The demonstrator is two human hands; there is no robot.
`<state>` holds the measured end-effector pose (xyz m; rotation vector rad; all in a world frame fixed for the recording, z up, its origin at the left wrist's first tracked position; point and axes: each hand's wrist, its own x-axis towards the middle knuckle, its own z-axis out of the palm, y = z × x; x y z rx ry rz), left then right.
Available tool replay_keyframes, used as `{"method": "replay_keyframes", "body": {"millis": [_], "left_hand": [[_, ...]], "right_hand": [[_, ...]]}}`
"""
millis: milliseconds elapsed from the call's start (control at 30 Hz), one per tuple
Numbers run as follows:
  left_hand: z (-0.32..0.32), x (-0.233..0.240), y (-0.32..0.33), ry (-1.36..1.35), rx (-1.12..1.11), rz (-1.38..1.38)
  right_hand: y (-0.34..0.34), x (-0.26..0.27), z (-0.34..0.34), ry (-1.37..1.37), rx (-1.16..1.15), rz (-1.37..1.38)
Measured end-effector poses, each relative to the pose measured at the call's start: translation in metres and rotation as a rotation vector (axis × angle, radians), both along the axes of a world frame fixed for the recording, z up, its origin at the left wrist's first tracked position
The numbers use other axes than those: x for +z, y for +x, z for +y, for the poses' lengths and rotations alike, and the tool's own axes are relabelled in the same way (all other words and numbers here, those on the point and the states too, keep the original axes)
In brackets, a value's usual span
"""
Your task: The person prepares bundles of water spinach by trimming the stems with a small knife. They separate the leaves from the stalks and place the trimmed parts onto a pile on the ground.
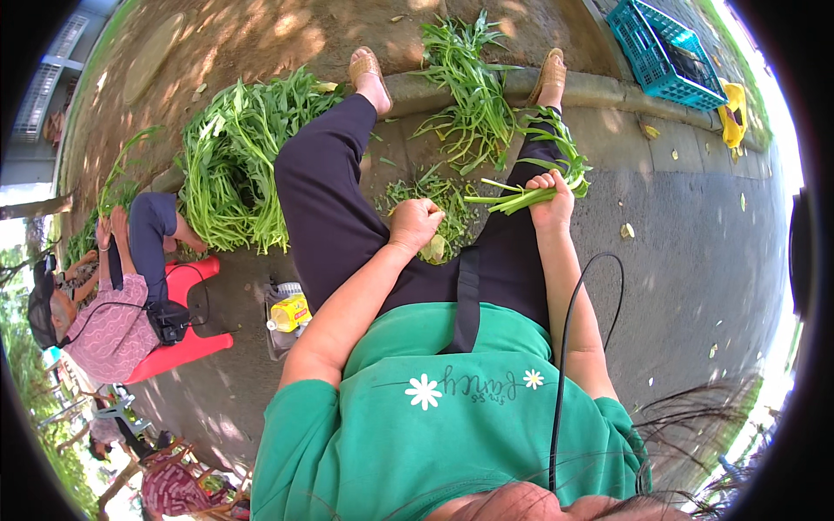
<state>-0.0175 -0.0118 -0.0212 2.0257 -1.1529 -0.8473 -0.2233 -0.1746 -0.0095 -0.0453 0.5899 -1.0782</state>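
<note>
My right hand (551,200) is closed around a small bunch of leafy greens (515,199), likely water spinach. Its cut stems point left and its leaves hang over my right leg. My left hand (416,225) is curled between my knees, thumb against fingers, and no stem shows in it. Below both hands, a heap of trimmed leaves and stem bits (456,215) lies on the ground. Between my feet, a loose bunch of greens (472,91) rests across the curb. A large pile of long-stemmed greens (241,156) stands beside my left leg.
A teal plastic crate (671,58) and a yellow bag (734,114) sit at upper right. Left of me, a bottle with a yellow label (290,314) lies near a seated person (111,325) on a red plastic stool (189,345). A black cable (565,365) loops past my right arm.
</note>
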Motion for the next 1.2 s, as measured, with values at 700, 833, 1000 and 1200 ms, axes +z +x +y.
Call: {"method": "replay_keyframes", "body": {"millis": [700,833,1000,1200], "left_hand": [[-0.012,0.021,-0.02,-0.19,-0.237,-0.06],[-0.013,0.014,-0.02,-0.171,-0.292,-0.086],[-0.013,0.009,-0.022,-0.102,-0.338,-0.135],[-0.013,0.004,-0.024,-0.093,-0.392,-0.17]], "right_hand": [[0.005,-0.003,0.007,-0.074,0.099,0.1],[0.005,-0.004,0.007,-0.086,0.114,0.099],[0.006,-0.003,0.008,-0.069,0.108,0.117],[0.007,-0.005,0.009,-0.076,0.129,0.112]]}}
